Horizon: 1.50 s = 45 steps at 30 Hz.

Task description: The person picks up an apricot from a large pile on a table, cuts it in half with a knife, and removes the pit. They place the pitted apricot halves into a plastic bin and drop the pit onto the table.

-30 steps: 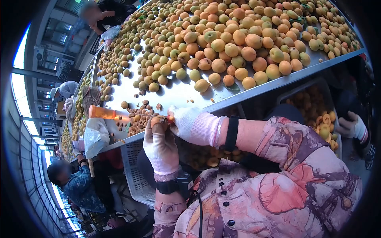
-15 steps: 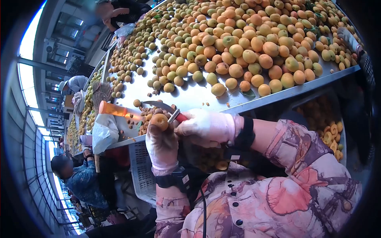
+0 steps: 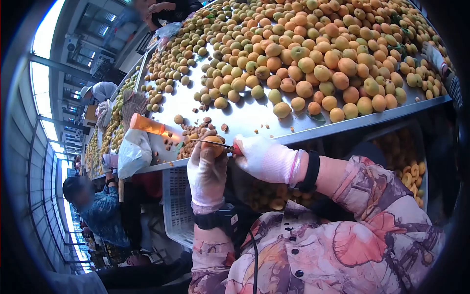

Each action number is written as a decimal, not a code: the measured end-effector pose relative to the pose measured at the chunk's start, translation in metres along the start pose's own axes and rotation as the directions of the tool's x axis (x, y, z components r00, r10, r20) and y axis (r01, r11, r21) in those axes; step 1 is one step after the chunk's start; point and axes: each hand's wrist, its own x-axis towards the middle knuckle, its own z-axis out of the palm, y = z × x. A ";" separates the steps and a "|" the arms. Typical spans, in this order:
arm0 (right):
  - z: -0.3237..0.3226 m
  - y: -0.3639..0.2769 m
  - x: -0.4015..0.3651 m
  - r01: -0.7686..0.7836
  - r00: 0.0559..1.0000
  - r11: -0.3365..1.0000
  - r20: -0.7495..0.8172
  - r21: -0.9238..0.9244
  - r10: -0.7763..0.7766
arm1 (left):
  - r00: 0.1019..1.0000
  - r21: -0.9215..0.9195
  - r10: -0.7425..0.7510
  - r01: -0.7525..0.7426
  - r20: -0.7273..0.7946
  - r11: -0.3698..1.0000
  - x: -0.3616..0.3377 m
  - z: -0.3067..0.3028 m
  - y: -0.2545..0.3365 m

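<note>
The small round apricot was orange-yellow; the left hand and right hand wore pale pink-white knitted gloves; the slim steel knife had a red handle; the heaped apricots ran orange, yellow, green over the silver-grey metal table; the sleeves bore a pink-and-orange floral print

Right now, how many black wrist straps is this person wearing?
2. The left strap circles the wrist below the left hand, which grips a fruit. The right strap sits behind the right hand, which holds a knife. Sleeves could hide more.
</note>
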 end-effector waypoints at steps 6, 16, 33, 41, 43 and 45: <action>-0.010 -0.010 0.001 -0.098 0.987 0.992 0.116 -0.085 0.108 | 0.999 0.107 -0.007 0.001 0.053 0.994 0.000 0.013 0.018; -0.018 -0.002 0.006 -0.019 0.993 0.979 0.111 -0.203 0.042 | 0.988 0.510 0.072 -0.131 0.133 0.850 0.011 0.019 0.043; -0.012 0.002 0.000 -0.089 0.996 0.996 0.005 -0.031 0.090 | 0.991 0.094 0.126 -0.122 -0.036 0.988 0.014 0.045 -0.011; -0.014 0.006 0.001 -0.097 0.995 0.989 -0.023 -0.115 0.095 | 0.985 0.109 0.167 -0.163 -0.033 0.981 0.019 0.035 -0.007; -0.020 -0.001 -0.004 -0.091 0.996 0.986 -0.007 -0.138 0.091 | 0.978 -0.068 0.200 -0.204 -0.067 0.977 0.023 0.035 0.001; -0.012 0.013 -0.005 -0.103 0.993 0.975 0.039 -0.195 0.112 | 0.970 -0.150 0.240 -0.243 -0.043 0.958 0.031 0.002 0.017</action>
